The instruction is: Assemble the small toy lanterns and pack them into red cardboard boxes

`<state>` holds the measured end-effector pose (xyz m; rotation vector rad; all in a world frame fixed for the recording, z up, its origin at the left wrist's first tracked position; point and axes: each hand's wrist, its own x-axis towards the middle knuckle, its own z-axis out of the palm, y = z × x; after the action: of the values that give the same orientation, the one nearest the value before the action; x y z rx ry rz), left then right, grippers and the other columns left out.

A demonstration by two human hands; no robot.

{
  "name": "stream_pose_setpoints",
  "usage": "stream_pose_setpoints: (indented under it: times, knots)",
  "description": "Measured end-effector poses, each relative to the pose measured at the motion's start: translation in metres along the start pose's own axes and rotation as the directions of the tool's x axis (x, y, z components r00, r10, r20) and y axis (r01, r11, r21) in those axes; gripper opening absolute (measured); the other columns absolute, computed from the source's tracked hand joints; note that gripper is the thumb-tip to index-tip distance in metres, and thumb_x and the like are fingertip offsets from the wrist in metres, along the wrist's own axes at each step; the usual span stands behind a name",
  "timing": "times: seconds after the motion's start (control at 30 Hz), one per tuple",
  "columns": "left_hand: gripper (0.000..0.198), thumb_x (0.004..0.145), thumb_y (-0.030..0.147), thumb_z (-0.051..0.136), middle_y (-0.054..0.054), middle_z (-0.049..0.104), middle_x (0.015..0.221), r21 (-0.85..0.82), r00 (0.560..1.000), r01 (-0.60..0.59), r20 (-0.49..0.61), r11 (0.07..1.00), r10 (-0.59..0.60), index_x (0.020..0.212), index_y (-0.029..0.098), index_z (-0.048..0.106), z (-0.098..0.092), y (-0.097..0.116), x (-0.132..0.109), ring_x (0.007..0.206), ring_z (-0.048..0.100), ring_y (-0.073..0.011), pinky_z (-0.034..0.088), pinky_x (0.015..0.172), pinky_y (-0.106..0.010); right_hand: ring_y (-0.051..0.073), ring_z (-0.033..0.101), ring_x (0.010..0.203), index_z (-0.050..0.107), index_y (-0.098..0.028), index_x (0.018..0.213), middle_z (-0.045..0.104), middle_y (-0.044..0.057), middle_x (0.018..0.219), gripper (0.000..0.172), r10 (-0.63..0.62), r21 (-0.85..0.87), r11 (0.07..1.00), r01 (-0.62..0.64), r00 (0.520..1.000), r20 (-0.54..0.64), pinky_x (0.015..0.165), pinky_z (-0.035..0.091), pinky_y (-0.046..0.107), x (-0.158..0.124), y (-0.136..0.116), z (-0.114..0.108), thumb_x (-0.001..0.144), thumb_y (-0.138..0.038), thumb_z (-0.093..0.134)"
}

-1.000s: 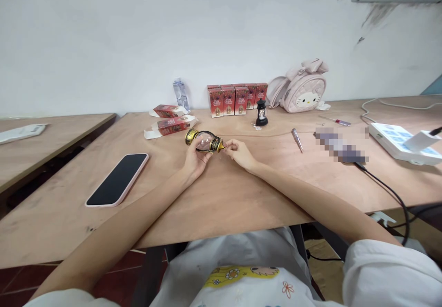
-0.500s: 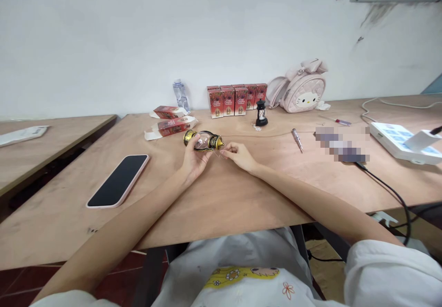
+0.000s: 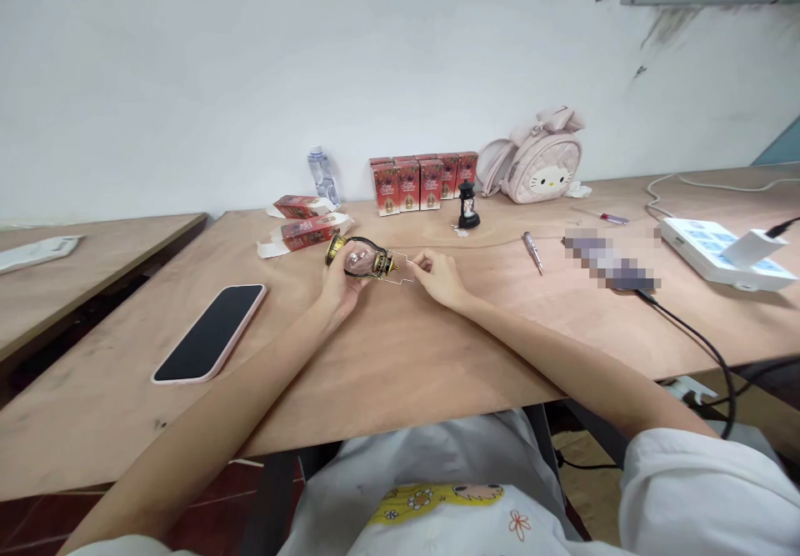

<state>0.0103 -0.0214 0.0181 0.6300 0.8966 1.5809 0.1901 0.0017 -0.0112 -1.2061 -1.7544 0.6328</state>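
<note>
My left hand point(image 3: 341, 286) is closed around a small gold-and-black lantern point(image 3: 361, 259) with a clear globe, held on its side with its top towards the right. A thin wire handle point(image 3: 403, 271) reaches out from the lantern's top. My right hand point(image 3: 439, 278) pinches the end of that wire between thumb and fingertips. Beyond the hands, a small black lantern point(image 3: 467, 206) stands upright near several red boxes point(image 3: 408, 187). Two opened red boxes, the nearer one point(image 3: 311, 232) with its flaps out, lie to the left of it.
A phone point(image 3: 211, 333) lies at left. To the right are a small screwdriver point(image 3: 533, 253), another screwdriver point(image 3: 612, 218), a partly blurred-out device on a cable and a white power strip point(image 3: 718, 252). A water bottle point(image 3: 323, 176) and pink bag point(image 3: 545, 164) stand at the wall.
The wire handle now sticks out past the lantern's top, where it was bunched near my fingers before. My left hand and the lantern have shifted slightly left, and the view has turned a little.
</note>
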Motion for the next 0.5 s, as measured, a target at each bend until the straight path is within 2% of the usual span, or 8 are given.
stream_pose_setpoints:
  times: [0.07, 0.17, 0.27, 0.33, 0.4, 0.47, 0.5]
  knots:
    - [0.019, 0.072, 0.025, 0.069, 0.0, 0.067, 0.079, 0.072, 0.997, -0.052, -0.046, 0.996, 0.055, 0.088, 0.018, 0.059, 0.0, 0.001, 0.0, 0.069, 0.065, -0.0137, 0.056, 0.065, -0.027, 0.014, 0.058, 0.061, 0.058, -0.02, 0.066, 0.066, 0.0, 0.063, 0.017, 0.03, 0.072, 0.997, -0.027, 0.999, -0.039, 0.063, 0.042, 0.027, 0.0, -0.004, -0.002, 0.08, -0.029, 0.059]
    - [0.028, 0.066, 0.023, 0.076, 0.001, 0.065, 0.082, 0.179, 0.992, -0.103, -0.059, 0.979, 0.115, 0.086, 0.02, 0.057, -0.001, -0.001, 0.001, 0.066, 0.063, -0.0117, 0.055, 0.064, -0.026, 0.013, 0.058, 0.059, 0.058, -0.019, 0.068, 0.065, 0.0, 0.062, 0.019, 0.079, 0.206, 0.977, -0.055, 0.991, -0.112, 0.064, 0.043, 0.027, 0.001, -0.007, -0.004, 0.08, -0.034, 0.059]
    - [0.035, 0.058, 0.02, 0.081, 0.003, 0.062, 0.078, 0.279, 0.991, -0.127, -0.003, 0.952, 0.133, 0.082, 0.018, 0.055, -0.002, -0.004, 0.0, 0.063, 0.06, -0.0094, 0.053, 0.06, -0.022, 0.013, 0.058, 0.061, 0.058, -0.019, 0.075, 0.064, 0.0, 0.065, 0.025, 0.064, 0.343, 0.939, 0.006, 0.979, -0.194, 0.062, 0.043, 0.026, 0.001, -0.008, -0.006, 0.082, -0.043, 0.058]
    - [0.039, 0.054, 0.019, 0.083, 0.002, 0.061, 0.078, 0.353, 0.988, -0.15, 0.084, 0.923, 0.128, 0.083, 0.017, 0.058, -0.003, -0.007, -0.001, 0.064, 0.059, -0.0105, 0.053, 0.059, -0.022, 0.014, 0.058, 0.064, 0.057, -0.019, 0.077, 0.064, 0.001, 0.066, 0.028, 0.011, 0.375, 0.924, 0.078, 0.973, -0.231, 0.063, 0.044, 0.026, -0.002, -0.011, -0.007, 0.083, -0.047, 0.057]
    - [0.042, 0.05, 0.019, 0.085, 0.001, 0.062, 0.079, 0.446, 0.971, -0.225, 0.176, 0.866, 0.162, 0.084, 0.017, 0.061, -0.003, -0.011, -0.003, 0.069, 0.059, -0.012, 0.053, 0.062, -0.023, 0.014, 0.058, 0.064, 0.057, -0.02, 0.079, 0.063, 0.001, 0.068, 0.027, -0.066, 0.344, 0.927, 0.149, 0.968, -0.241, 0.063, 0.045, 0.026, -0.008, -0.015, -0.007, 0.085, -0.046, 0.055]
    - [0.044, 0.047, 0.017, 0.086, 0.001, 0.064, 0.081, 0.529, 0.941, -0.328, 0.258, 0.783, 0.22, 0.085, 0.017, 0.064, -0.004, -0.014, -0.004, 0.076, 0.059, -0.0137, 0.052, 0.07, -0.022, 0.014, 0.059, 0.065, 0.059, -0.02, 0.082, 0.065, 0.002, 0.072, 0.024, -0.209, 0.235, 0.938, 0.255, 0.956, -0.206, 0.064, 0.046, 0.027, -0.016, -0.019, -0.006, 0.088, -0.042, 0.052]
    - [0.045, 0.046, 0.015, 0.087, 0.001, 0.065, 0.083, 0.554, 0.926, -0.367, 0.292, 0.747, 0.238, 0.086, 0.018, 0.066, -0.004, -0.015, -0.004, 0.081, 0.06, -0.0149, 0.051, 0.074, -0.022, 0.015, 0.059, 0.068, 0.06, -0.02, 0.084, 0.066, 0.004, 0.076, 0.022, -0.317, 0.16, 0.926, 0.342, 0.934, -0.164, 0.065, 0.047, 0.028, -0.019, -0.021, -0.005, 0.09, -0.039, 0.05]
